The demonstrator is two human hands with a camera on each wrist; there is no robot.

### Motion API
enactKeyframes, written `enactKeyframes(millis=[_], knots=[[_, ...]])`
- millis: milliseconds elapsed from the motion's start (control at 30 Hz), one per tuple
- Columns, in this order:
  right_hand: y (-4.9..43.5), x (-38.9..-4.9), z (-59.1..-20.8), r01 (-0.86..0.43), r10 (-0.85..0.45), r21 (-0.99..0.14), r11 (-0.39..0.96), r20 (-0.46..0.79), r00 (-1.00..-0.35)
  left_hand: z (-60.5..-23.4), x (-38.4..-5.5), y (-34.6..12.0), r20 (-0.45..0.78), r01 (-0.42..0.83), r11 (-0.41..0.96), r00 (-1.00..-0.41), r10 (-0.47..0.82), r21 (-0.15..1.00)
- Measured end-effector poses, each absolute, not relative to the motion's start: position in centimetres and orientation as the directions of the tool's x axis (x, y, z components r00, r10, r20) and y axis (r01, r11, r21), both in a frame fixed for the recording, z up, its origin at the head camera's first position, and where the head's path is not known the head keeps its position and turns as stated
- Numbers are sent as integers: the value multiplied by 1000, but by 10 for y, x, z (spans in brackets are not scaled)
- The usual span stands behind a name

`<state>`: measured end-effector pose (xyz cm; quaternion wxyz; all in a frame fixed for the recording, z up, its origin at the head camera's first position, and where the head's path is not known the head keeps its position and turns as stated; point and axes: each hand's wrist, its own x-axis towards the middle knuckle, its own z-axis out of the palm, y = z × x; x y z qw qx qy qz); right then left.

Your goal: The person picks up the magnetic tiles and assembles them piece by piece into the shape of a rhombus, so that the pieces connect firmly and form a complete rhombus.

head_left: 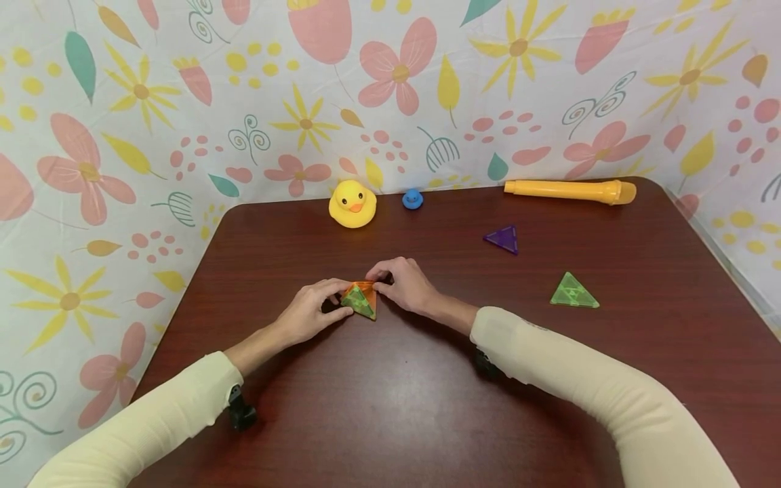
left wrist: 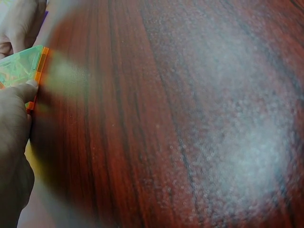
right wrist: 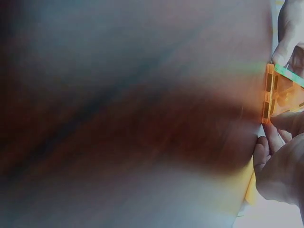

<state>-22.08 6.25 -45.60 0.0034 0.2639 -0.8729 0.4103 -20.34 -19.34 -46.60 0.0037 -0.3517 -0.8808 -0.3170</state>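
Near the middle of the table, a translucent green triangular magnetic tile [head_left: 358,303] stands tilted against orange tile pieces [head_left: 371,295], their edges meeting. My left hand [head_left: 310,312] pinches the green side, thumb at its lower corner and fingertips near the top. From the other side my right hand [head_left: 407,286] pinches the orange part with thumb and fingertips. In the left wrist view the green tile [left wrist: 21,65] rises from an orange edge [left wrist: 41,66]. The right wrist view shows an orange tile [right wrist: 285,97] between both hands. Fingers hide part of the joined tiles.
A purple triangular tile [head_left: 504,239] and another green triangular tile [head_left: 573,291] lie flat to the right. Along the back edge sit a yellow rubber duck [head_left: 352,205], a small blue duck [head_left: 412,199] and a yellow toy microphone [head_left: 567,191]. A patterned cloth [head_left: 399,135] hangs behind.
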Motion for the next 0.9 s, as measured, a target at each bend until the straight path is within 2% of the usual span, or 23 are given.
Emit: enactKeyframes(millis=[500,900], knots=[[63,-225,-458,-419,-433,-732,537,188,-882,-470,-205,-192,227,624,553,-750,621,552],[82,-223,-447,-403,-500,-769,495,127,-856,-472,-205,-194,233,631,552,-747,623,545]])
